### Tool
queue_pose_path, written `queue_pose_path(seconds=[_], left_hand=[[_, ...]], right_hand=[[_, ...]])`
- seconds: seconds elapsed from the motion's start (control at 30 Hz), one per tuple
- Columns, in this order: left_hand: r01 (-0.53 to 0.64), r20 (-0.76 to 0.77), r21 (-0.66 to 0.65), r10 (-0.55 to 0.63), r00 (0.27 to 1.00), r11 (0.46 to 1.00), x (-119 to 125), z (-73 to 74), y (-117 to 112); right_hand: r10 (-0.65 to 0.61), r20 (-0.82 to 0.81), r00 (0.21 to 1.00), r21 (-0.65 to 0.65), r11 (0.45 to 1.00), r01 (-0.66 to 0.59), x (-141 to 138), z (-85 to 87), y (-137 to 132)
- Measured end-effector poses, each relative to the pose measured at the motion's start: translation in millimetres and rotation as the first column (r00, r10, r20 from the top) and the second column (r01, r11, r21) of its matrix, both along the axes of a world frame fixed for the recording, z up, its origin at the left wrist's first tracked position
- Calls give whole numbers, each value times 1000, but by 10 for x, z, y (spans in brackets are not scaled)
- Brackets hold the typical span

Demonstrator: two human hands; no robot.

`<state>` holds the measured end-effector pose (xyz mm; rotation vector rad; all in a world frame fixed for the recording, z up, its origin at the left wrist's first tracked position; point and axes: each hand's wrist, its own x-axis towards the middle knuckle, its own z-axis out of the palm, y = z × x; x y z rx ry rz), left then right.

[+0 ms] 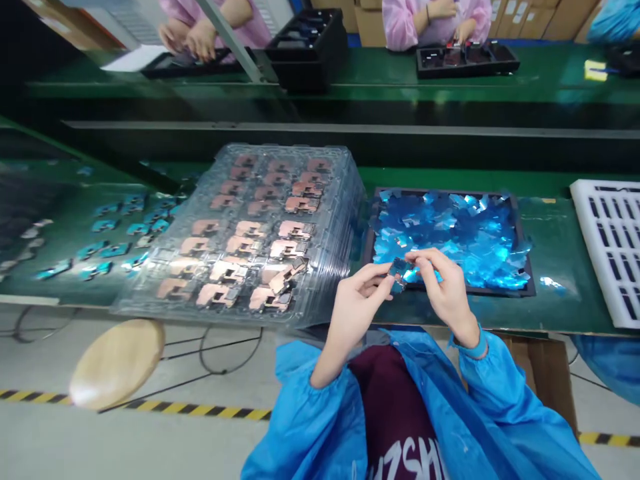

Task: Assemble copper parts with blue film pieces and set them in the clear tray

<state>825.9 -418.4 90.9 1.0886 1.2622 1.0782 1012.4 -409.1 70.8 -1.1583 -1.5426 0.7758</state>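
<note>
My left hand (357,300) and my right hand (445,287) meet at the near edge of the green bench, both pinching one small flat part with blue film (400,272) between fingertips. Just behind them a black tray (525,283) is heaped with several loose blue film scraps (450,230). To the left lies a stack of clear plastic trays (345,220) whose top one carries several copper-coloured parts (260,227) in rows.
Several blue-filmed parts (113,250) lie on the green belt at left. A white slotted tray (613,247) sits at the right edge. A round wooden stool (117,363) stands below left. Across the line, people in pink sleeves work over black trays (467,60).
</note>
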Motion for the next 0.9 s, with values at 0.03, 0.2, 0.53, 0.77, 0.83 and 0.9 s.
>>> queue_pose_path(seconds=[0.03, 0.2, 0.53, 0.77, 0.83, 0.9], left_hand=[[-21, 10, -9, 21, 1000, 1000, 18, -32, 5], [9, 82, -57, -4, 997, 998, 61, -91, -13], [20, 377, -215, 64, 924, 976, 1, -195, -35], [33, 483, -288, 116, 868, 957, -75, -253, 32], [5, 476, -303, 147, 867, 953, -92, -260, 40], [-19, 474, -310, 172, 863, 951, -92, -268, 53]], right_hand=[[-39, 72, 997, 75, 997, 34, 7, 4, -7], [-203, 315, 927, 303, 947, 104, -25, 2, -31], [-133, 440, 888, 370, 928, -44, -5, -68, -64], [49, 453, 890, 330, 918, -219, 100, -72, -181], [112, 452, 885, 268, 929, -254, 137, -74, -237], [144, 451, 881, 228, 935, -270, 170, -80, -296]])
